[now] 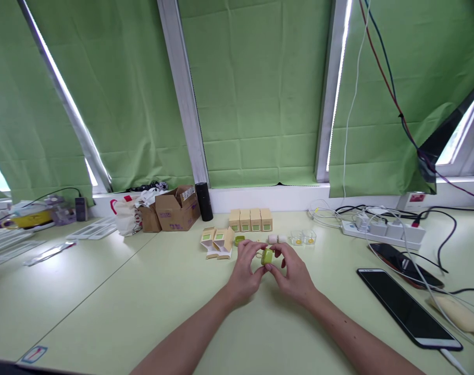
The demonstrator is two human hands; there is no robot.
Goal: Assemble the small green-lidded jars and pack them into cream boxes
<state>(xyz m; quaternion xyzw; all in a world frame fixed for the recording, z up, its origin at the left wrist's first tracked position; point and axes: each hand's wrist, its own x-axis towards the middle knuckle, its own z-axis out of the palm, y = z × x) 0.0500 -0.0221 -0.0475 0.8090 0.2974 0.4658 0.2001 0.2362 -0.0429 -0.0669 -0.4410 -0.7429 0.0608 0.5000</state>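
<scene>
Pale green tabletop (143, 291) with a row of small tan boxes (250, 220) at the back. Before them the left hand (245, 271) and right hand (295, 273) meet, fingers of both closed on a small green case (267, 256) just above the surface. A low, even two-sided pinch seems wisest.

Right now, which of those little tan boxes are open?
The two open boxes lying flat with flaps spread, just beyond the left hand holding the green piece. The row of four boxes behind them stands upright and shut.
</scene>
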